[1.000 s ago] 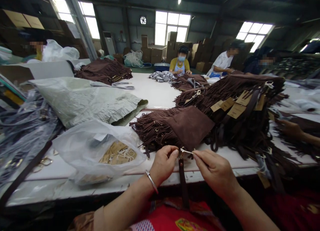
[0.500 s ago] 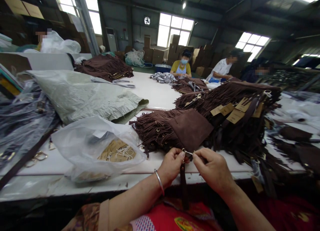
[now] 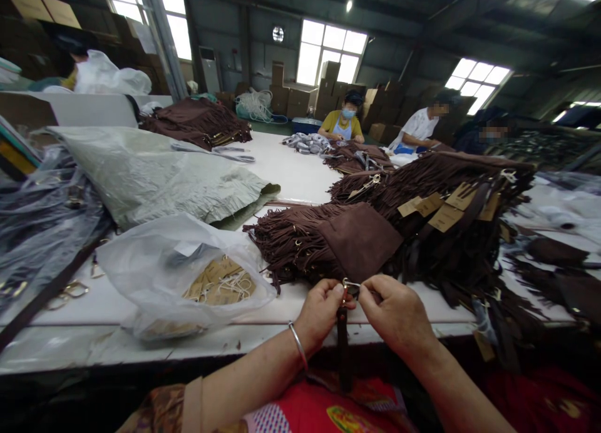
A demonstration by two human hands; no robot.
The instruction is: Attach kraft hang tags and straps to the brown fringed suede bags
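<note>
My left hand [image 3: 320,312] is closed around the metal-fitted end of a dark brown leather strap [image 3: 344,342], which hangs down over the table edge. A small gold-coloured metal fitting [image 3: 345,289] shows at the left fingertips. From there a short white string [image 3: 353,285] runs to my right hand [image 3: 399,314], whose thumb and forefinger pinch it. Right behind the hands lies a brown fringed bag [image 3: 361,239] with a smooth flap. Whether the string passes through the fitting is too small to tell.
To the left stands an open plastic bag [image 3: 154,264] with cardboard tags [image 3: 218,280] and white strings. Behind it lies a pale woven sack [image 3: 164,176]. More fringed bags with tags [image 3: 446,217] are heaped at the right. Co-workers [image 3: 345,123] sit across the table.
The right hand has shifted slightly left, closer to the left hand. The strap's metal fitting now shows more plainly between the fingers. Both hands keep their hold.
</note>
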